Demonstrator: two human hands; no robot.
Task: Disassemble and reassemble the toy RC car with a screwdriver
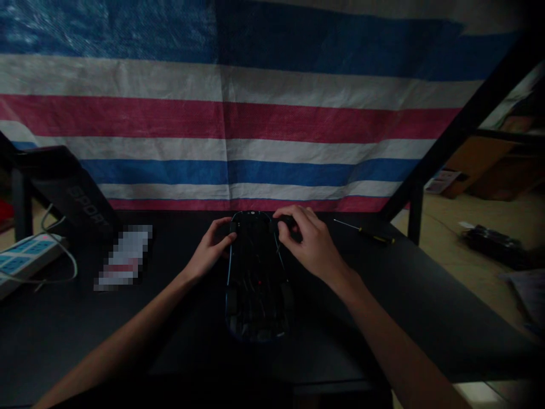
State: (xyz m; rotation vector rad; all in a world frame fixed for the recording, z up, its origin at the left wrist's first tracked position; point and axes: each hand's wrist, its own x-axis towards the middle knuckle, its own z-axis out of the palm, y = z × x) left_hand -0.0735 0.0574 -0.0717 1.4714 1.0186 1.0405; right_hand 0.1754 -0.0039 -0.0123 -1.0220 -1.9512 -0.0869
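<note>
A dark toy car lies upside down on the black table, its wheels and underside facing up. Around its far left edge, by the front-left wheel, my left hand grips the body with thumb and fingers. At the far right wheel, my right hand is closed, thumb and fingers pinched around a small dark part; in this dim light I cannot tell whether it is the wheel or something separate. A screwdriver with a yellow and black handle lies to the right of my right hand.
On the left are a white power strip with a cable, a dark box marked SPORT and a pixelated flat object. Striped sheeting hangs behind the table. Dark items lie on the floor at right.
</note>
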